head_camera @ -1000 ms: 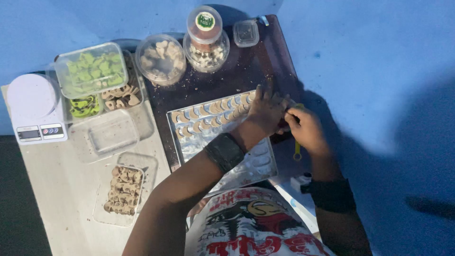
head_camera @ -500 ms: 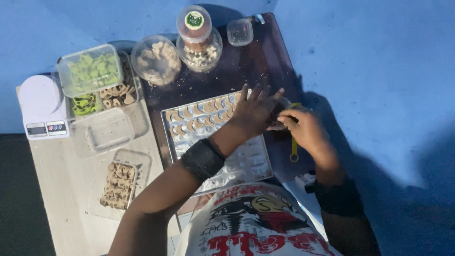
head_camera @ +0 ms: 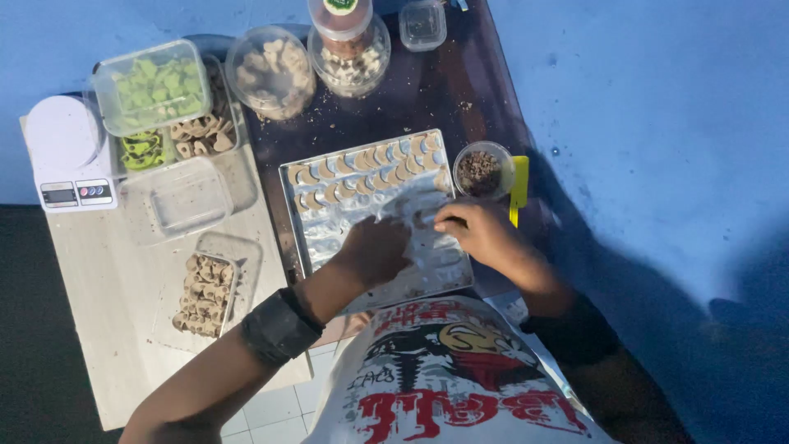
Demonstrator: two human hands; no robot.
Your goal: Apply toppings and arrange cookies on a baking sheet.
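A metal baking tray (head_camera: pixel 329 238) lies on the dark table, with two rows of pale crescent-shaped dough pieces (head_camera: pixel 362 168) along its far side. My left hand (head_camera: pixel 374 251) rests back-up on the tray's middle, its fingers curled under and hidden. My right hand (head_camera: pixel 481 230) is at the tray's right side, fingertips pinched on a small crescent piece (head_camera: pixel 421 219) that touches the tray. Just beyond my right hand stand a small clear cup of brown crumbs (head_camera: pixel 479 171) and a yellow tool (head_camera: pixel 519 185).
At the back stand a jar with a red lid (head_camera: pixel 345 37), a round tub of pieces (head_camera: pixel 267 70), a small empty box (head_camera: pixel 423 23) and a box of green pieces (head_camera: pixel 152 82). To the left are a white kitchen scale (head_camera: pixel 66 152), an empty clear box (head_camera: pixel 177 197) and a tray of brown pieces (head_camera: pixel 204 292).
Both hands have come back from the small cup at the tray's far right corner to the tray's middle. The cup now shows uncovered.
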